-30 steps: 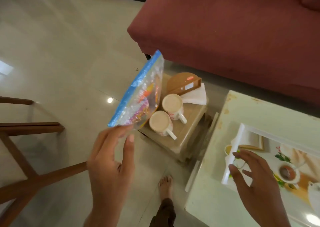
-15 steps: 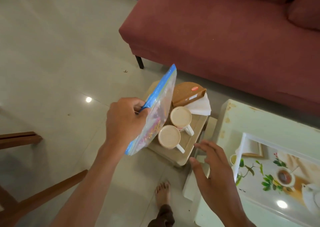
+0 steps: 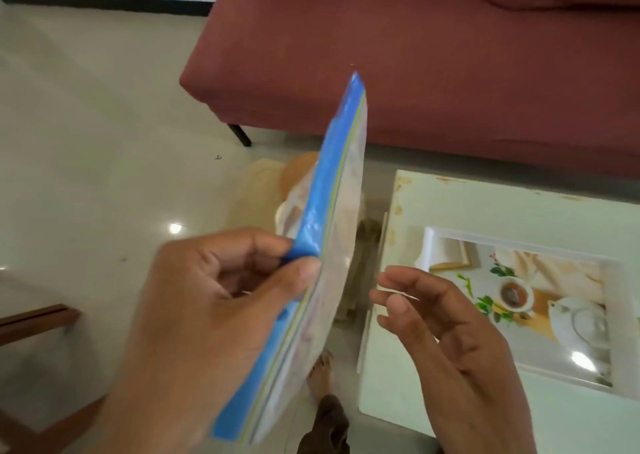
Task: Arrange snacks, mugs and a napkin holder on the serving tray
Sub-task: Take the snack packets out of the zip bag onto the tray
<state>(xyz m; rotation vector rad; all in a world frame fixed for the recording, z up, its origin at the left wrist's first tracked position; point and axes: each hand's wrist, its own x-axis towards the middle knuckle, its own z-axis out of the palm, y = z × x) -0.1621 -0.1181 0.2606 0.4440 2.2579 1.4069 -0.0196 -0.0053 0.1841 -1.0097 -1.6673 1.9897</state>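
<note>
My left hand (image 3: 221, 308) pinches a blue-edged clear snack bag (image 3: 332, 211) by its blue strip and holds it upright, edge on, in the middle of the view. To the right of the bag my right hand (image 3: 446, 325) hovers with its fingers loosely spread, holding nothing. The white serving tray (image 3: 620, 318), printed with a teapot and cup picture, lies on the pale table (image 3: 485, 197) at the right. The bag hides most of the small stool (image 3: 256, 190) behind it; only the round top of the wooden napkin holder (image 3: 299, 169) shows. The mugs are hidden.
A dark red sofa (image 3: 415, 55) fills the back. Wooden chair legs (image 3: 31, 322) stand at the lower left. A bare foot (image 3: 322, 374) rests on the glossy tiled floor beside the table's near left corner.
My left hand has lifted the bag up and towards me, so it now covers the mugs and most of the stool. My right hand has risen beside the bag.
</note>
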